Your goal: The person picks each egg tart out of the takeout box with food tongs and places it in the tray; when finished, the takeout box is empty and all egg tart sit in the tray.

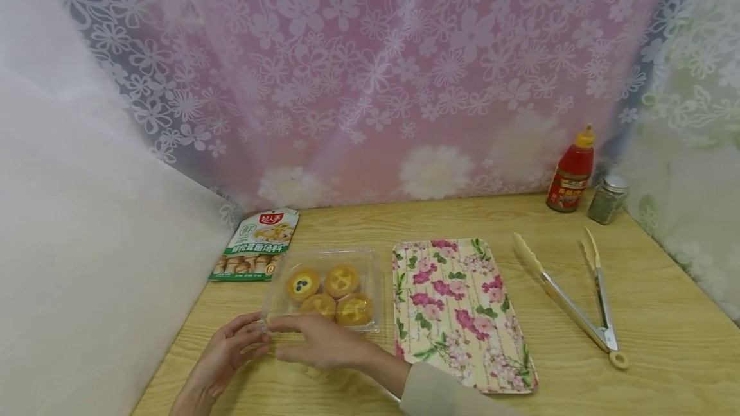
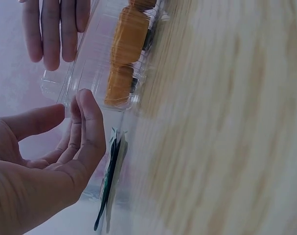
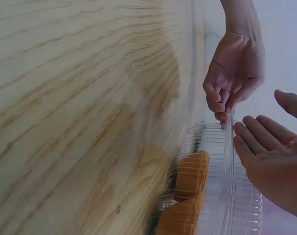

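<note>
A kitchen-like corner screened by a pink floral curtain (image 1: 370, 82) and pale side sheets (image 1: 81, 210); on the wood-grain worktop (image 1: 665, 313) are boxed tarts (image 1: 341, 280), tongs (image 1: 572, 307), a sauce bottle (image 1: 571, 175) and a seasoning jar (image 1: 607, 201). The room type is unclear.

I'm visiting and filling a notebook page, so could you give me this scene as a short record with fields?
Surface: wood-grain table
Container: clear plastic box
Contents: four round pastries
Left grip: pinches the box's near-left corner
Right grip: fingers straight, at the near edge; contact unclear
Right of box: floral tray, then spread tongs
Back left: packet
Back right: red bottle, lidded jar
</note>
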Demonstrator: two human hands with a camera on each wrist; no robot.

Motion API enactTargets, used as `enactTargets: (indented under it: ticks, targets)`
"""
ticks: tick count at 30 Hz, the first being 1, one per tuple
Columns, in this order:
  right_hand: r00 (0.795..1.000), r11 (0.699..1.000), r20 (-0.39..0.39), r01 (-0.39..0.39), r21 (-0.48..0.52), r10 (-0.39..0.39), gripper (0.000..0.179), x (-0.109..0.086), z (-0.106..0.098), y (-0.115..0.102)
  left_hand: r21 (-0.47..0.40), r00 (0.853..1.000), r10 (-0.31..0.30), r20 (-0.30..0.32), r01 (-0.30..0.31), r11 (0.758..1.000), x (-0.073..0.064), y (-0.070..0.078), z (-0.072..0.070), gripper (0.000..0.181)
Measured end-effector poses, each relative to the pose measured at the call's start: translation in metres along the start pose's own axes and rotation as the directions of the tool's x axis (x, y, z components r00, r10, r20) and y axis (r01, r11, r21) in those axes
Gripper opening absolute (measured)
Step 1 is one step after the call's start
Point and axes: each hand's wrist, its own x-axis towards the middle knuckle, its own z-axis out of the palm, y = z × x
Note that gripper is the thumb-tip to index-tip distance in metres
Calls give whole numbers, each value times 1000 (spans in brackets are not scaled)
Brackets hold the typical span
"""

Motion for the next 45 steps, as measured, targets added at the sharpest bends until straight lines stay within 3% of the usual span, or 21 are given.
enactTargets:
  ticks: [3,5,9,13,19,20,22,27,29,36,40,45]
  targets:
    - [1000,988,-7,24,-154,-25,54,2,5,-1,1,1000,10,-14,-10,1000,-1,0,1,25]
    - [997,952,-13,69,-299,-76,54,4,8,-1,1,999,21,-26,-20,1000,0,0,1,25]
    - [977,818,-28,162,-552,-212,52,7,15,0,15,996,37,-78,-35,999,1,1,4,26]
    - [958,719,-45,181,-671,-283,48,10,20,0,31,991,35,-127,-31,999,3,2,6,33]
    - [923,514,-28,188,-837,-383,40,15,29,5,37,986,22,-163,-16,999,4,2,7,42]
    - [916,495,-30,189,-848,-400,38,16,31,6,36,985,20,-170,-14,999,3,1,7,42]
    - [907,472,-40,180,-863,-420,34,18,33,6,35,983,16,-185,-9,999,4,1,8,41]
    - [905,450,-59,152,-880,-420,26,23,36,6,53,976,13,-219,-2,999,5,-2,9,44]
    - [899,420,-64,139,-897,-434,22,26,37,7,57,975,12,-221,1,998,5,-2,9,45]
    - [853,329,-102,85,-941,-512,18,38,40,14,40,989,23,-146,-18,999,5,-3,8,40]
    - [839,281,-121,40,-959,-531,24,42,42,17,45,989,29,-144,-22,999,6,-3,8,37]
    - [830,269,-139,13,-963,-540,21,46,44,18,70,985,27,-169,-16,997,5,-4,8,37]
